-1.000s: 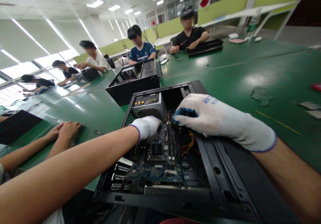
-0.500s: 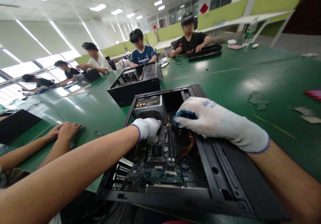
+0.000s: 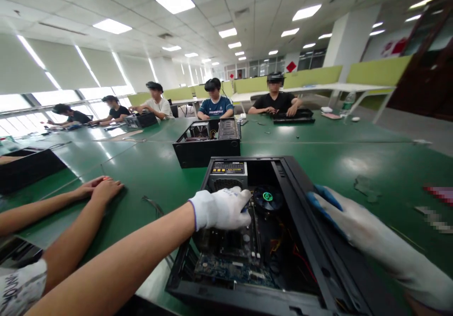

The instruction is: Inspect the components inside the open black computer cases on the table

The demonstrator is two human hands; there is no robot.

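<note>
In front of me lies an open black computer case (image 3: 318,247) with its motherboard (image 3: 235,240) exposed. My left hand (image 3: 224,207), in a white glove, reaches over the upper part of the board. Its fingers curl together there, and whatever they hold is hidden. Just right of these fingers sits a black cooling fan (image 3: 268,198) with a green centre label. A power supply (image 3: 226,174) fills the case's far left corner. At the case's right side is my right hand (image 3: 339,212), gloved in white with blue fingertips, its fingers stretched out and holding nothing.
At left, a neighbour's hands (image 3: 104,188) rest on the green table (image 3: 148,183). Another open case (image 3: 208,148) stands beyond mine. Several people sit across the table. Crumpled clear plastic (image 3: 366,188) and a red item (image 3: 439,195) lie to the right.
My right hand has left the fan and moved right to the case's outer side, uncovering the fan. My left hand stays over the board. The view has levelled.
</note>
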